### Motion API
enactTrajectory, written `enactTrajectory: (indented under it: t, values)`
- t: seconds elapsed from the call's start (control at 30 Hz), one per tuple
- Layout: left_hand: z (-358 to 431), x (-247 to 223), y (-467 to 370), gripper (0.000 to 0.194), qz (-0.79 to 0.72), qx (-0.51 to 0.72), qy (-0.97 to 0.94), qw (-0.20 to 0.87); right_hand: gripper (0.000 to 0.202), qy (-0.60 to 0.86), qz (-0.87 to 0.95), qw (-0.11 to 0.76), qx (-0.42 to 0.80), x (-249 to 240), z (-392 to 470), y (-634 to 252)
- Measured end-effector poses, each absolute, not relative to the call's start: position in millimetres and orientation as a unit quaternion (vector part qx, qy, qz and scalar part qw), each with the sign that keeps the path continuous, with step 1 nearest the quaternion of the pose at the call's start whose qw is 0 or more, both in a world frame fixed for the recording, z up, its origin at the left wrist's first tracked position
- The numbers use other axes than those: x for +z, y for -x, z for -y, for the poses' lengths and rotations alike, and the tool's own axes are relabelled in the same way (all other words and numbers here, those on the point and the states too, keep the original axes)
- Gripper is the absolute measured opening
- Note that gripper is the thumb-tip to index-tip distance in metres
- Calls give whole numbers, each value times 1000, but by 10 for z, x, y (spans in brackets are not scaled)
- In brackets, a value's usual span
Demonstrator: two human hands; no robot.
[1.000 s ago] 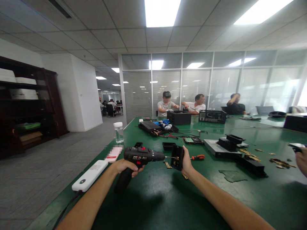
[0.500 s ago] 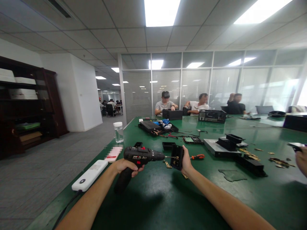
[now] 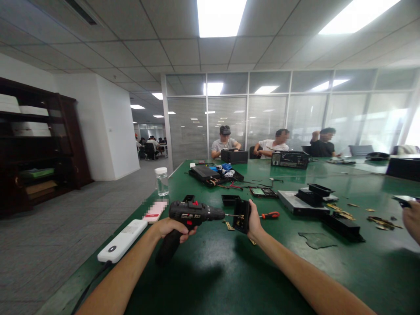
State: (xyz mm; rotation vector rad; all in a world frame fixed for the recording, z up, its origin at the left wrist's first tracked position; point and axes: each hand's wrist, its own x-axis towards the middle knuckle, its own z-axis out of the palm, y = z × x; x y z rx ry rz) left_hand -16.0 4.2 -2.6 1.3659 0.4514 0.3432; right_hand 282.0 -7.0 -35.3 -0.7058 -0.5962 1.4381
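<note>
A black cordless drill [image 3: 193, 211] lies level in the grip of my left hand [image 3: 173, 228], its handle slanting down to the left. The long bit points right and reaches into a small black plastic housing [image 3: 241, 215] with brass-coloured parts inside. My right hand [image 3: 254, 220] holds that housing upright by its right side, above the table. Whether the bit's tip sits in a screw is too small to tell. An orange-handled screwdriver [image 3: 270, 215] lies just right of my right hand, and a brass-coloured piece [image 3: 229, 226] lies below the bit.
On the green table [image 3: 203, 284] are a white power strip [image 3: 123, 240], a lidded clear jar [image 3: 162, 182], a flat metal unit [image 3: 295, 205] with black housings, and a clear broken sheet [image 3: 316, 240]. Another person's hand [image 3: 412, 218] is at the right edge. Several people sit across the table.
The drill and housing stay in the same place in my hands. Across the table, the middle person has shifted slightly, and a dark object beside that person is no longer visible.
</note>
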Motion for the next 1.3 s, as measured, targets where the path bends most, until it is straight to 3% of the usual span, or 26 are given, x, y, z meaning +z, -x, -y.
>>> enactTrajectory:
  t: [1.3]
  values:
    - [-53, -28, 160, 37, -209, 153, -617, 743, 42, 313, 261, 661, 630, -393, 25, -2829]
